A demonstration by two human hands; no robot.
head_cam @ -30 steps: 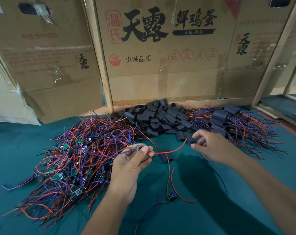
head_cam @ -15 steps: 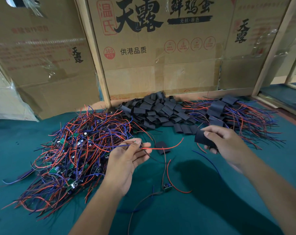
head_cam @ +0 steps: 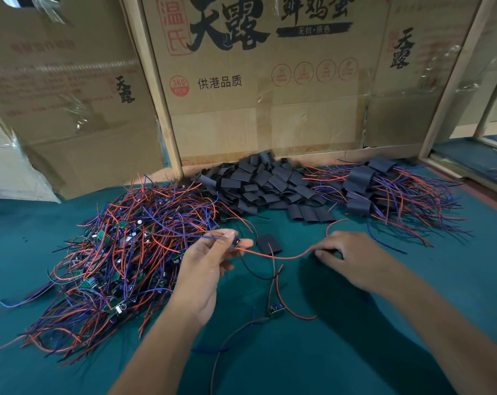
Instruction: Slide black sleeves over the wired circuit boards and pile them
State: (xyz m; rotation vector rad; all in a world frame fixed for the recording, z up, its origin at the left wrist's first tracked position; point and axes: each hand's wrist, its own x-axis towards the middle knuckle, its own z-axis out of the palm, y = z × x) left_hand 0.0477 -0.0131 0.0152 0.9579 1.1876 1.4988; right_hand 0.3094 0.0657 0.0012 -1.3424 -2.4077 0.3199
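A: Nearest me, a stray small green circuit board with red and dark leads (head_cam: 276, 310) lies on the teal felt tabletop (head_cam: 355, 352).

B: And the hands?

A: My left hand (head_cam: 204, 269) pinches a small wired board (head_cam: 237, 242); my right hand (head_cam: 352, 258), which lifted a black sleeve half a second ago, has dropped onto the red wire (head_cam: 284, 256), sleeve hidden under curled fingers, so threading starts now.

B: Beyond?

A: The flat black sleeves heap (head_cam: 264, 183), with the sleeved pile (head_cam: 384, 189) to its right

Tangle of unsleeved wired boards (head_cam: 122, 252) lies left on table (head_cam: 455, 280); heap of loose sleeves (head_cam: 264, 183) center-back against cardboard boxes (head_cam: 256, 104); pile of sleeved boards (head_cam: 384, 192) back right. Left hand (head_cam: 204, 269) and right hand (head_cam: 352, 258) in front, single sleeve (head_cam: 268, 243) between them, stray board (head_cam: 275, 310) nearer.
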